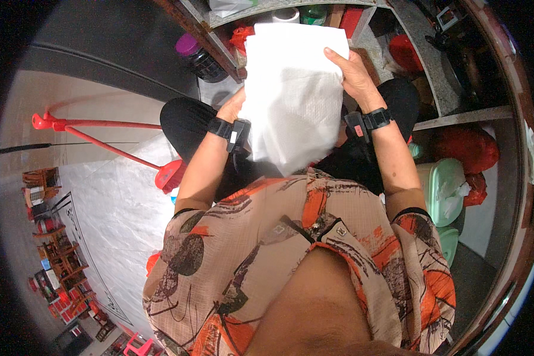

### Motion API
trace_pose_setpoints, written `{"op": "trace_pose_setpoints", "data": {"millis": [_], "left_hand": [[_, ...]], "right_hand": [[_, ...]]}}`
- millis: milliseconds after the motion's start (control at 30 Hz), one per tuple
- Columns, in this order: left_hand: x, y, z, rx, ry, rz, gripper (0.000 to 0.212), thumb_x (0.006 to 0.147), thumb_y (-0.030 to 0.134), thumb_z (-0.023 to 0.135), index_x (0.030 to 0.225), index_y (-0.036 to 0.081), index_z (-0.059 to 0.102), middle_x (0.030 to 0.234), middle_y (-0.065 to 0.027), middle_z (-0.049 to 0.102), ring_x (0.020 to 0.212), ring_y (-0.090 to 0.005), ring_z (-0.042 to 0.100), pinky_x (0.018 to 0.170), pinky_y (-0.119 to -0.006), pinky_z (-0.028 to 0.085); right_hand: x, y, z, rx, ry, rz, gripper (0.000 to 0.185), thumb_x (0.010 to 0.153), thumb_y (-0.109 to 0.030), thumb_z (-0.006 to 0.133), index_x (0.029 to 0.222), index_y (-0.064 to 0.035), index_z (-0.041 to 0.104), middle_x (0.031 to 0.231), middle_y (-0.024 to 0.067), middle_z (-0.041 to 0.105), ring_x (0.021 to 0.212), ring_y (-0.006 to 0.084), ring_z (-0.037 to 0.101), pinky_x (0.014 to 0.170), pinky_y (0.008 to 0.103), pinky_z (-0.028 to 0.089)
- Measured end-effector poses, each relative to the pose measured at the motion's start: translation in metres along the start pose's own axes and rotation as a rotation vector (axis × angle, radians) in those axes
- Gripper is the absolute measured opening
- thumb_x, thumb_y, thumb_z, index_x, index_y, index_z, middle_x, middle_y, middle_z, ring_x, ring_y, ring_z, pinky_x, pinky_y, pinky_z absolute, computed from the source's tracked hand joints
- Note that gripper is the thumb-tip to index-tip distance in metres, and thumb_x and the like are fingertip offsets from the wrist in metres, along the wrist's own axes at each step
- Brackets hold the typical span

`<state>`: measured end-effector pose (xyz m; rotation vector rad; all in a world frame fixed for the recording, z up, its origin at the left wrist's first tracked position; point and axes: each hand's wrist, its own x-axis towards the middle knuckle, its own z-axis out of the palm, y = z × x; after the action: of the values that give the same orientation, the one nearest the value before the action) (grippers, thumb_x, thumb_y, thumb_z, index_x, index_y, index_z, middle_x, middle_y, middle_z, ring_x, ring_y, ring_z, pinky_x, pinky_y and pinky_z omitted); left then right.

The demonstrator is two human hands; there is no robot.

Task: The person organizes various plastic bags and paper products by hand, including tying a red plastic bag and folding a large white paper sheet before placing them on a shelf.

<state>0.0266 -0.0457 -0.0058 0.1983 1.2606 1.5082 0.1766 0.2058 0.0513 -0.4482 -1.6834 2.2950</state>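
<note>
White textured sheets, either paper towel or thin cloth, hang in front of my lap in a loose folded stack. My right hand grips their right edge, with the thumb lying on the front face. Behind the left edge goes my left hand; its fingers are hidden by the sheets, so its hold cannot be seen. The lower end of the stack droops and looks slightly blurred over my dark trousers. Each wrist wears a black strap with a small device.
Ahead stands an open cabinet with a stone shelf edge, holding a white roll and a green bottle. A purple-lidded jar stands left of it. Mint-green containers are at right; a red long-handled dustpan lies left.
</note>
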Motion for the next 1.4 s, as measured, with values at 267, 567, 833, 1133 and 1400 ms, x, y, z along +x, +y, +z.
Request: {"op": "trace_pose_setpoints", "data": {"millis": [267,567,833,1133,1400], "left_hand": [[-0.034,0.033,0.032,-0.008,0.037,0.208,0.053,0.102,0.043,0.054,0.135,0.002,0.056,0.127,-0.0057,0.062,0.120,-0.0158,0.055,0.098,-0.031,0.046],[-0.034,0.031,0.064,0.360,0.057,0.499,0.037,0.101,0.029,0.060,0.124,0.000,0.063,0.112,0.0019,0.064,0.099,-0.0067,0.056,0.090,-0.026,0.046],[-0.018,0.027,0.073,0.298,0.211,0.606,0.034,0.103,0.031,0.056,0.112,0.000,0.067,0.098,0.0030,0.066,0.083,-0.0050,0.055,0.074,-0.025,0.047],[-0.011,0.029,0.069,0.432,0.185,0.572,0.041,0.105,0.035,0.051,0.119,0.000,0.065,0.105,-0.0005,0.068,0.091,-0.0059,0.058,0.081,-0.024,0.048],[-0.039,0.048,0.064,-0.062,0.168,0.332,0.042,0.103,0.037,0.053,0.122,0.001,0.063,0.107,-0.0018,0.070,0.091,-0.0090,0.066,0.082,-0.025,0.052]], "right_hand": [[0.005,0.011,-0.013,0.175,0.097,-0.016,0.044,0.093,-0.021,0.070,0.127,0.0040,0.057,0.124,0.0123,0.064,0.110,0.0195,0.063,0.093,0.0318,0.052],[0.009,0.021,-0.018,0.172,0.113,-0.022,0.050,0.092,-0.026,0.072,0.129,0.0048,0.056,0.122,0.0126,0.064,0.112,0.0194,0.061,0.094,0.0322,0.050],[0.001,0.034,0.019,-0.325,0.269,-0.144,0.079,0.086,-0.043,0.074,0.146,-0.0046,0.039,0.125,0.0154,0.057,0.112,0.0222,0.056,0.085,0.0371,0.052],[-0.025,0.035,0.063,-0.172,-0.108,0.046,0.052,0.100,-0.029,0.059,0.141,-0.0007,0.044,0.127,0.0080,0.059,0.113,0.0134,0.056,0.091,0.0291,0.049],[-0.039,0.003,0.036,0.342,-0.108,0.232,0.053,0.102,-0.038,0.049,0.136,0.0028,0.049,0.126,0.0125,0.062,0.110,0.0217,0.063,0.096,0.0352,0.050]]}}
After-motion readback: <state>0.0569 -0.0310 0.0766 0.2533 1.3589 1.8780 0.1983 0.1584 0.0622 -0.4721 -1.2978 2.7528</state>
